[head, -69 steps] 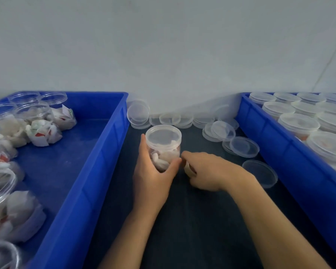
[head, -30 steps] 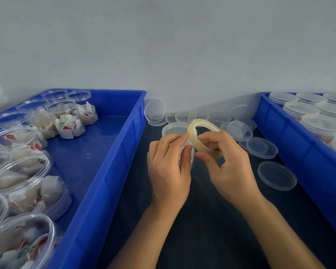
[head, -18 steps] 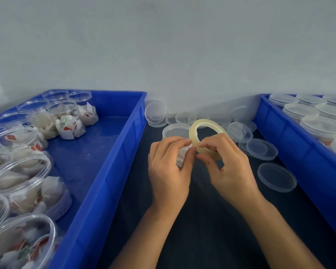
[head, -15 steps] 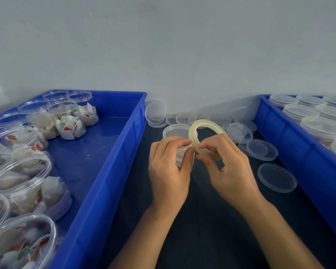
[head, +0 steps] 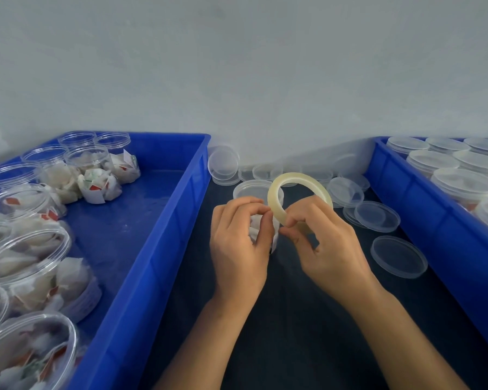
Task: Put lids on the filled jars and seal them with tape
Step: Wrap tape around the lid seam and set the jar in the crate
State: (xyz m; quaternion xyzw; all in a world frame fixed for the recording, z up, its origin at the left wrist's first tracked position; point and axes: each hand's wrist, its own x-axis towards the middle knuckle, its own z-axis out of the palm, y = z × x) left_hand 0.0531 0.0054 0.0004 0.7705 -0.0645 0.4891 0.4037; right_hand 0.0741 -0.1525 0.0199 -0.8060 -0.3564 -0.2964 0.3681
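open jars (head: 26, 249) in left bin (head: 152, 263), lidded jars (head: 462, 187) in right bin (head: 434, 220), loose lids (head: 376, 216) between

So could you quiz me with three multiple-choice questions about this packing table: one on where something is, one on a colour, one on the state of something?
1. Where is the tape roll?
A. Lying in the left crate
B. Held up over the dark table, in front of the lidded jar
C. Stacked on the loose lids

2. What colour are the two crates?
A. Blue
B. Green
C. Grey

3. What state are the jars in the left crate in?
A. Empty
B. Filled and lidded
C. Filled, without lids

Answers: 1 B, the right hand grips the roll while the left hand pinches at its edge. 2 A, both crate walls are bright blue. 3 C, their open rims show over white packets.
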